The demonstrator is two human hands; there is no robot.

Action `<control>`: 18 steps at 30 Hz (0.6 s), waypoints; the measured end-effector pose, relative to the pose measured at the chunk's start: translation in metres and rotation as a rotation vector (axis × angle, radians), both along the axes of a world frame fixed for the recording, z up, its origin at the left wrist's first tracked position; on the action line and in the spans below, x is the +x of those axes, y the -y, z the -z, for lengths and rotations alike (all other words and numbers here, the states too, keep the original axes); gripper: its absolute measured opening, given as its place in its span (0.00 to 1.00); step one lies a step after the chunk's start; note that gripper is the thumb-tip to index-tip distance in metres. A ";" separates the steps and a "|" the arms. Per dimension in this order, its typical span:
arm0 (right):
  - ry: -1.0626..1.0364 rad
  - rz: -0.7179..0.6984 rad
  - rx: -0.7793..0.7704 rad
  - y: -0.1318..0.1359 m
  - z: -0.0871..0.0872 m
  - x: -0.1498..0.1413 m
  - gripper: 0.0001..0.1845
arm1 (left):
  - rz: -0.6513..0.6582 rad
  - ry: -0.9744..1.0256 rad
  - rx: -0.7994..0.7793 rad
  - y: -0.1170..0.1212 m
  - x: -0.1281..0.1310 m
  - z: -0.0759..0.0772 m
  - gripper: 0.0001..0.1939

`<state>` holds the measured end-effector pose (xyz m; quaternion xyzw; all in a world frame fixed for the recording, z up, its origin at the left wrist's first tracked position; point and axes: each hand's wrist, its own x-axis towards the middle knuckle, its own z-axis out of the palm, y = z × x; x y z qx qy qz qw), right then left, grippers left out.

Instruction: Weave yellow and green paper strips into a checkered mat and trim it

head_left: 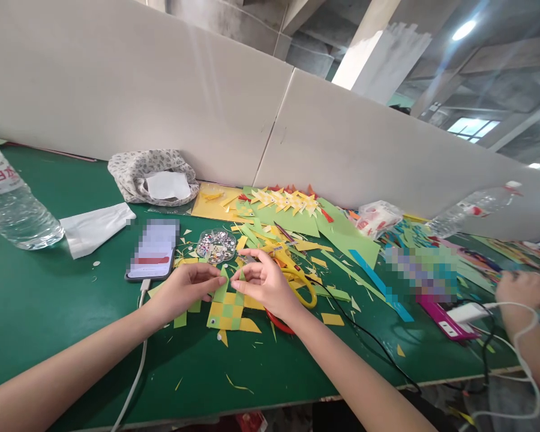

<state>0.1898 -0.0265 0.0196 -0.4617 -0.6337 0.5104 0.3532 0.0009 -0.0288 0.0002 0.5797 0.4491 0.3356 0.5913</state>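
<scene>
A woven paper fish (227,312) in yellow and green checks, with a small stick-on eye, is at the table's front middle. My left hand (194,287) pinches a green paper strip that stands up from its top edge. Close beside it, my right hand (266,283) has thumb and fingers closed on the other upright green strip. Just beyond my hands stands a clear divided case (216,245) of googly eyes. Yellow-handled scissors (306,288) lie partly behind my right hand, and a red ring (281,324) shows under my right wrist.
A phone (153,249) with a white cable lies left, near a water bottle (15,198). Several finished paper fish (288,201) lie at the back on green sheets (346,231). Paper scraps litter the green table (94,336). At right are a magenta power strip (445,321) and another person's hand (522,291).
</scene>
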 end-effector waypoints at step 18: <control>0.029 -0.006 0.018 0.005 -0.007 -0.005 0.23 | 0.110 -0.161 0.114 0.005 0.005 -0.001 0.13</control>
